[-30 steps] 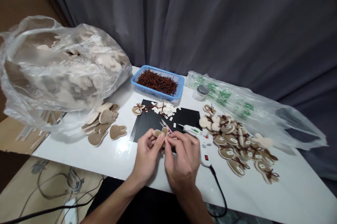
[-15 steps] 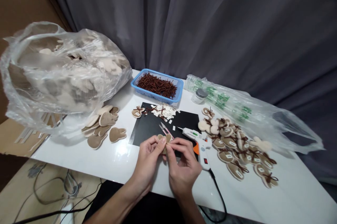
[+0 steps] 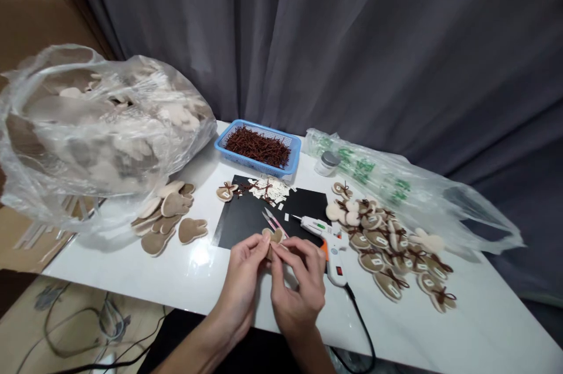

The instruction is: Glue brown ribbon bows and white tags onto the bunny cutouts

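Observation:
Both hands meet over the front edge of a black mat (image 3: pixel 246 224). My left hand (image 3: pixel 246 268) pinches a small brown bunny-shaped felt piece (image 3: pixel 278 235), whose ears point away from me. My right hand (image 3: pixel 299 280) has its thumb and forefinger closed on the same piece from the right; the fingers cover most of it. Just beyond the piece lie pink-handled scissors (image 3: pixel 273 221). A white glue gun (image 3: pixel 332 242) rests to the right of my right hand. White labels (image 3: pixel 270 189) are heaped at the back of the mat.
A blue basket (image 3: pixel 257 167) of brown bows stands at the back. Bunny pieces (image 3: pixel 176 204) and a large plastic bag (image 3: pixel 109 133) are at left. Labelled bunnies with bows (image 3: pixel 387 239), a jar (image 3: pixel 328 164) and another plastic bag (image 3: pixel 396 177) are at right. A black cord (image 3: pixel 363 327) hangs off the front edge.
The view has shifted slightly, so the table items appear a little further left. My right fingers have moved over more of the felt piece, which both hands still hold.

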`<act>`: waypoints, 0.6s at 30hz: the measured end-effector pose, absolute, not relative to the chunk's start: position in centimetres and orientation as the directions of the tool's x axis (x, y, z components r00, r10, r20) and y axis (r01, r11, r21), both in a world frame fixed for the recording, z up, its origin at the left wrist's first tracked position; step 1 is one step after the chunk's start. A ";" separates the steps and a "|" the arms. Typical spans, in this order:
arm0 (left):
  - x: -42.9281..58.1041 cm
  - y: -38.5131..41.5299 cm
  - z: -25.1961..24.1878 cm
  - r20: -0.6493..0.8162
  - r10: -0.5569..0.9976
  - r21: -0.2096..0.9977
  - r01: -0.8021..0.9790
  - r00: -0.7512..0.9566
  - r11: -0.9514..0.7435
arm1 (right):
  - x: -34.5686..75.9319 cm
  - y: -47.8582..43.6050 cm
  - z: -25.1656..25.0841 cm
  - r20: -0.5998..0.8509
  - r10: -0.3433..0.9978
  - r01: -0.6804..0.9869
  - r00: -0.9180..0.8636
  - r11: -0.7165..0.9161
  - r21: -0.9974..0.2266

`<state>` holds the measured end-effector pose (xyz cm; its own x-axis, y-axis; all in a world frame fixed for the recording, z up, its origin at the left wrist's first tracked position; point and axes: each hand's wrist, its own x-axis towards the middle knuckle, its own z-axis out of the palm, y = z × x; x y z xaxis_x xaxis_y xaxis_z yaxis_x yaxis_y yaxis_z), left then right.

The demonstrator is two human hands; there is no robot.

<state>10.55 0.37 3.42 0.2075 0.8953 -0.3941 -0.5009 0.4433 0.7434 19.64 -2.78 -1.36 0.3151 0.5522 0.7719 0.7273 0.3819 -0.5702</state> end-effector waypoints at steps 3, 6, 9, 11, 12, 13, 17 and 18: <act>10.5 0.2 3.5 -0.406 0.890 0.739 -0.499 0.208 0.453 | 19.5 -2.9 -1.5 0.754 0.564 0.704 0.336 0.381 -0.599; 10.4 -0.1 3.5 -0.384 0.893 0.759 -0.469 0.236 0.451 | 19.8 -3.0 -1.6 0.675 0.619 0.603 0.400 0.376 -0.703; 10.6 -0.4 3.6 -0.326 0.906 0.803 -0.426 0.272 0.417 | 20.2 -3.1 -1.6 0.494 0.705 0.394 0.509 0.319 -0.862; 10.8 -0.5 3.7 -0.290 0.911 0.829 -0.399 0.293 0.393 | 20.4 -3.1 -1.5 0.365 0.753 0.230 0.547 0.284 -0.931; 10.8 -0.5 3.7 -0.274 0.915 0.839 -0.392 0.295 0.377 | 20.4 -3.1 -1.5 0.314 0.772 0.155 0.553 0.275 -0.949; 10.9 -0.5 3.8 -0.257 0.921 0.850 -0.385 0.293 0.360 | 20.4 -3.1 -1.5 0.279 0.786 0.093 0.552 0.275 -0.957; 11.0 0.0 3.5 -0.197 0.944 0.885 -0.365 0.265 0.288 | 20.1 -3.4 -1.5 0.221 0.816 -0.040 0.534 0.285 -0.958; 11.0 0.2 3.3 -0.188 0.947 0.892 -0.357 0.262 0.276 | 19.9 -3.5 -1.4 0.206 0.824 -0.057 0.528 0.276 -0.959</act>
